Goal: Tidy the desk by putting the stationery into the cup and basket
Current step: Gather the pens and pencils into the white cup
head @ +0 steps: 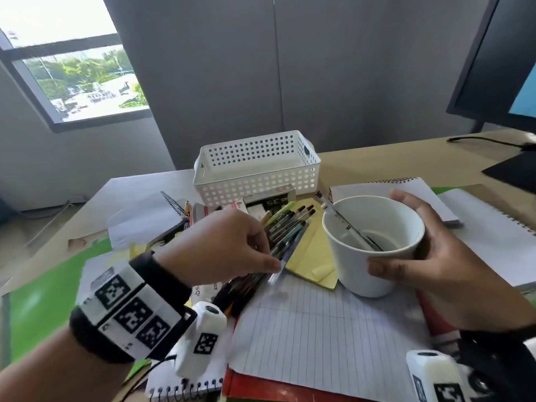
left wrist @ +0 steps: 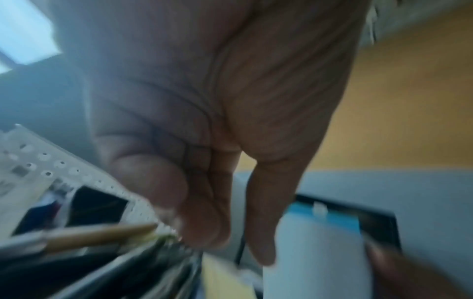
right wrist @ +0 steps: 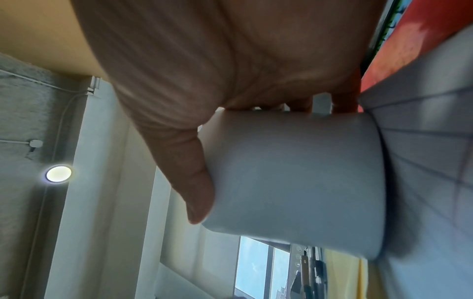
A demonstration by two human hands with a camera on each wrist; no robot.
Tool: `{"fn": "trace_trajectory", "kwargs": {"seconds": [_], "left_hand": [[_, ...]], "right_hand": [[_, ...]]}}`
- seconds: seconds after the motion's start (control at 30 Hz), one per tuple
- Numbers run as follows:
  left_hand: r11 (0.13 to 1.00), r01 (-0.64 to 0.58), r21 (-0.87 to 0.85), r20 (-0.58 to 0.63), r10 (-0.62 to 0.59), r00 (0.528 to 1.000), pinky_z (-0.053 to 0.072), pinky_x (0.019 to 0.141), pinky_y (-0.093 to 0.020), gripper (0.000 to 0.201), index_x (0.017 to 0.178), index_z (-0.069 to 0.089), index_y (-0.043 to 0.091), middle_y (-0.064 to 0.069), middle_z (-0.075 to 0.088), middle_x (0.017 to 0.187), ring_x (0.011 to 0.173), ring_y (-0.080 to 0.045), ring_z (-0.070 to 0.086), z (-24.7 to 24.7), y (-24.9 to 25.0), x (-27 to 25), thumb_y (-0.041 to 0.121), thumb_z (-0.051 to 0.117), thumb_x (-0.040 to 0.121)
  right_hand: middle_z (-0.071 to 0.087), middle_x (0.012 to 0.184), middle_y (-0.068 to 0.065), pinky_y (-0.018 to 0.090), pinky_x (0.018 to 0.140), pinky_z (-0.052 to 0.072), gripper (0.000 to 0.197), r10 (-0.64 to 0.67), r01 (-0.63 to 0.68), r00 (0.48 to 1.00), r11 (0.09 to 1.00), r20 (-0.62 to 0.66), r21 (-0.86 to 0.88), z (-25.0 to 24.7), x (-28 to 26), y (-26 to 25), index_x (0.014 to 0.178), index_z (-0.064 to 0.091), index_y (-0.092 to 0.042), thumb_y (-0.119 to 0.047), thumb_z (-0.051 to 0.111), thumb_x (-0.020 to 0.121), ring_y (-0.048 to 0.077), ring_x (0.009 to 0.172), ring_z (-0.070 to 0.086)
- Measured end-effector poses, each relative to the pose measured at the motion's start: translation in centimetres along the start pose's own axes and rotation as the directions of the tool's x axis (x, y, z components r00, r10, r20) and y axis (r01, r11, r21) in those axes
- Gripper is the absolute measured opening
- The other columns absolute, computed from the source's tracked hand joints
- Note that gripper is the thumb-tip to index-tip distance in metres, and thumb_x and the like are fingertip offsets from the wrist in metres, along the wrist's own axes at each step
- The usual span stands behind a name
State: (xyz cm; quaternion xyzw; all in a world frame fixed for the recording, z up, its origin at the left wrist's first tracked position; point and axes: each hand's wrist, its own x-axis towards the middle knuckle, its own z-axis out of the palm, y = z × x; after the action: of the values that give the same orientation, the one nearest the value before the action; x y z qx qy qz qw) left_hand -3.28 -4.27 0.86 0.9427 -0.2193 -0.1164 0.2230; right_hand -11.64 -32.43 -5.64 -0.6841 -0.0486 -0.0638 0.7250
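Observation:
My right hand (head: 420, 248) grips the white cup (head: 362, 274), thumb on the near wall and fingers round the far side; the cup (right wrist: 294, 178) stands on lined paper. A slim grey and black item (head: 348, 227) leans inside it, its end poking over the rim. My left hand (head: 269, 253) reaches into the pile of pens (head: 290, 224) left of the cup, thumb and curled fingers pinching several of them. The left wrist view is blurred; the curled fingers (left wrist: 199, 228) hover at the pen ends (left wrist: 102, 234). The white perforated basket (head: 258, 166) stands behind the pile, holding nothing that I can see.
A yellow pad (head: 313, 250) lies under the pens. Small boxes (head: 269, 201) sit against the basket's front. Spiral notebooks (head: 412, 195) and a lined sheet (head: 319, 320) cover the desk, over a red folder (head: 435, 317). A monitor (head: 504, 68) stands at the back right.

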Motion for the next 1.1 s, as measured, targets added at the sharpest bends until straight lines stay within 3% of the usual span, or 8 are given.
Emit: {"fn": "trace_trajectory", "kwargs": {"seconds": [0.17, 0.33, 0.43, 0.53, 0.7, 0.87, 1.0, 1.1], "left_hand": [[0.950, 0.057, 0.307, 0.098, -0.091, 0.991, 0.061, 0.062, -0.024, 0.040, 0.080, 0.073, 0.025, 0.009, 0.073, 0.073, 0.068, -0.005, 0.069, 2.3, 1.2, 1.4, 0.064, 0.080, 0.073], [0.921, 0.022, 0.390, 0.117, -0.073, 0.990, 0.049, 0.050, -0.018, 0.015, 0.076, 0.072, 0.022, 0.008, 0.072, 0.070, 0.062, -0.004, 0.064, 2.3, 1.4, 2.2, 0.036, 0.072, 0.082], [0.965, 0.029, 0.262, 0.135, -0.067, 0.989, 0.048, 0.050, -0.015, 0.013, 0.076, 0.070, 0.019, 0.006, 0.075, 0.068, 0.056, -0.002, 0.066, 1.3, 0.1, 1.8, 0.029, 0.071, 0.084], [0.984, 0.081, -0.156, 0.160, -0.056, 0.985, 0.058, 0.062, -0.027, 0.016, 0.077, 0.064, 0.014, -0.004, 0.077, 0.072, 0.067, -0.018, 0.076, -0.2, -1.1, 1.2, 0.018, 0.076, 0.087], [0.695, -0.133, -0.706, -0.032, 0.156, 0.987, 0.059, 0.067, -0.027, 0.015, 0.089, 0.070, 0.007, -0.014, 0.076, 0.090, 0.082, -0.028, 0.072, -1.7, 1.4, 0.0, 0.018, 0.076, 0.082], [0.737, -0.299, -0.606, -0.150, 0.264, 0.953, 0.051, 0.072, -0.046, 0.022, 0.089, 0.077, 0.017, -0.012, 0.069, 0.083, 0.075, -0.022, 0.056, 0.8, 5.0, 1.5, 0.036, 0.084, 0.081], [0.899, -0.307, -0.312, -0.181, 0.261, 0.948, 0.049, 0.067, -0.020, 0.023, 0.105, 0.078, 0.036, 0.013, 0.066, 0.076, 0.068, 0.000, 0.057, 2.4, 5.9, 2.0, 0.040, 0.081, 0.083], [0.871, -0.313, -0.380, -0.163, 0.269, 0.949, 0.052, 0.066, -0.019, 0.019, 0.107, 0.077, 0.031, 0.005, 0.071, 0.080, 0.069, -0.007, 0.061, 1.8, 4.8, 1.9, 0.030, 0.079, 0.088]], "right_hand": [[0.067, 0.129, -0.011, 0.015, 0.088, 0.054, 0.120, -0.007, 0.007, 1.000, 1.000, -0.005, -0.002, 0.1, -0.4, 0.2, 0.138, 0.044, -0.055, -0.047, 0.102, 0.033, 0.009, 0.120, 0.064], [0.067, 0.129, -0.009, 0.029, 0.095, 0.053, 0.120, -0.019, 0.019, 0.999, 1.000, -0.026, 0.001, 0.2, -0.2, 0.2, 0.139, 0.044, -0.054, -0.048, 0.102, 0.034, 0.011, 0.121, 0.064], [0.066, 0.131, -0.008, 0.032, 0.099, 0.050, 0.118, -0.015, 0.015, 0.999, 1.000, -0.028, -0.001, 0.1, -0.2, 0.4, 0.139, 0.044, -0.054, -0.046, 0.102, 0.036, 0.012, 0.123, 0.063], [0.067, 0.130, -0.007, 0.022, 0.091, 0.055, 0.118, -0.013, 0.013, 1.000, 1.000, -0.017, 0.004, 0.2, -0.1, 0.4, 0.139, 0.046, -0.053, -0.044, 0.103, 0.035, 0.013, 0.122, 0.064], [0.067, 0.130, -0.006, 0.017, 0.088, 0.054, 0.119, -0.001, 0.001, 1.000, 1.000, -0.021, 0.009, 0.3, -0.2, 0.3, 0.140, 0.045, -0.051, -0.041, 0.103, 0.037, 0.013, 0.121, 0.065], [0.068, 0.127, -0.008, 0.024, 0.088, 0.056, 0.111, -0.007, 0.007, 0.999, 1.000, -0.050, -0.005, 0.6, -0.3, 0.1, 0.144, 0.040, -0.043, -0.022, 0.092, 0.050, 0.011, 0.119, 0.065], [0.067, 0.129, -0.003, 0.039, 0.096, 0.053, 0.109, -0.007, 0.007, 1.000, 1.000, -0.026, -0.003, 0.7, -0.3, -0.1, 0.147, 0.037, -0.042, -0.013, 0.091, 0.056, 0.017, 0.120, 0.065], [0.067, 0.131, -0.007, 0.038, 0.098, 0.054, 0.113, -0.002, 0.002, 1.000, 0.999, -0.011, -0.036, 0.4, -0.6, 0.0, 0.146, 0.035, -0.050, -0.025, 0.096, 0.055, 0.015, 0.121, 0.065]]}}
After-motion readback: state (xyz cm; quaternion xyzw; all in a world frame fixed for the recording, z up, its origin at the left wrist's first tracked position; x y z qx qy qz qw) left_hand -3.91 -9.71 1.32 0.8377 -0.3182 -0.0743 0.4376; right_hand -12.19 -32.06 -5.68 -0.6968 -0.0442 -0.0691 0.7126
